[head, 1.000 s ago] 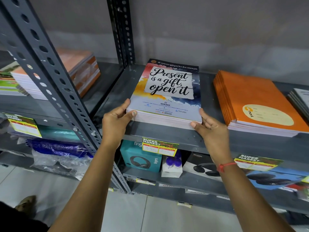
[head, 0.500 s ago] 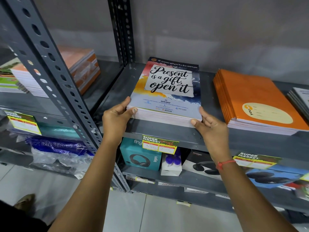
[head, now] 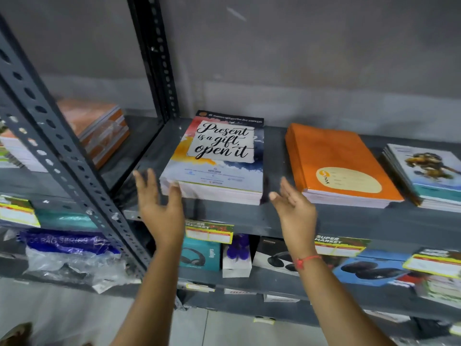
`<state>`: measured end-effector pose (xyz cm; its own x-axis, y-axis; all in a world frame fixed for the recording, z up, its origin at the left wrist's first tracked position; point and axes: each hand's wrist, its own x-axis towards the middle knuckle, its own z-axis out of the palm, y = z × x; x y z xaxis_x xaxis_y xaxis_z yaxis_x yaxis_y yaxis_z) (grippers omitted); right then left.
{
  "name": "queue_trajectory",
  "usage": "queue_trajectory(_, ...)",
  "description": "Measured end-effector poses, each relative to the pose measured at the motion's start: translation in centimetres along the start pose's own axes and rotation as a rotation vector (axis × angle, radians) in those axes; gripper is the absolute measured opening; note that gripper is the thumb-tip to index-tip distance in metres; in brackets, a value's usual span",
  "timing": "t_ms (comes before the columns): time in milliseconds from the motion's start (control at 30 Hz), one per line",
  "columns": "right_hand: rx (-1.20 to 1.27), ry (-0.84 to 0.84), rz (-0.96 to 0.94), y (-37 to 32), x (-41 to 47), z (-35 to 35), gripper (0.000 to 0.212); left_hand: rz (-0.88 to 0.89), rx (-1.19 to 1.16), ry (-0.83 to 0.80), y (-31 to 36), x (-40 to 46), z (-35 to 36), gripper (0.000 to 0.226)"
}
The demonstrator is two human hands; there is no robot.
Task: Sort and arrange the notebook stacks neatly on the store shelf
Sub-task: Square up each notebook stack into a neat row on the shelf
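A stack of notebooks with a "Present is a gift, open it" cover lies flat on the grey shelf, near its left end. My left hand is open by the stack's front left corner, thumb close to the pages. Just off the front right corner, my right hand is open and holds nothing. To the right lies an orange notebook stack, then a stack with an animal picture.
A perforated grey upright crosses the left foreground. Behind it another shelf holds orange-covered stacks. The lower shelf carries headphone boxes, plastic-wrapped bags and yellow price tags.
Both hands have let go of the "Present is a gift" stack and pulled back with fingers spread. The stack sits a little further in on the shelf.
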<state>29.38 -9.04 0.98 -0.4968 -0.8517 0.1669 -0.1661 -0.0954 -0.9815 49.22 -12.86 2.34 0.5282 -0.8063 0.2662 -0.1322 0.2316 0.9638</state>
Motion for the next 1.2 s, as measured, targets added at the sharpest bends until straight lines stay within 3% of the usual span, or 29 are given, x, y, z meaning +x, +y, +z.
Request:
queue_trajectory(67,-0.027,0.180,-0.088,-0.1,-0.8,-3.1,0.048,0.266,0.077,-0.063,1.8,-4.1,3.0,0.055)
queue_trajectory(133,0.007,0.292,-0.158,0.0,-0.9,-6.8,0.045,0.401,0.100,-0.230,3.0,-7.6,6.7,0.055)
queue_trajectory(233,0.040,0.361,-0.206,0.1,0.5,-13.4,0.041,0.231,0.078,-0.492,4.6,-11.9,11.8,0.063)
queue_trajectory(367,-0.131,0.248,-0.090,1.5,3.6,-19.2,0.054,-0.044,0.098,-0.663,3.8,-13.6,15.2,0.074)
queue_trajectory(467,-0.141,0.059,0.018,2.4,5.8,-21.3,0.069,-0.145,0.065,-0.669,3.3,-13.1,16.4,0.075)
queue_trajectory(600,-0.099,-0.125,0.015,3.2,7.2,-21.9,0.059,-0.199,0.026,-0.670,2.6,-12.6,16.6,0.067)
queue_trajectory(1000,-0.066,-0.109,0.027,3.6,8.5,-21.5,0.053,-0.192,0.055,-0.493,1.7,-12.7,17.7,0.053)
queue_trajectory(1200,-0.096,-0.111,-0.009,3.5,8.4,-21.4,0.057,-0.194,0.053,-0.484,1.9,-12.8,17.8,0.054)
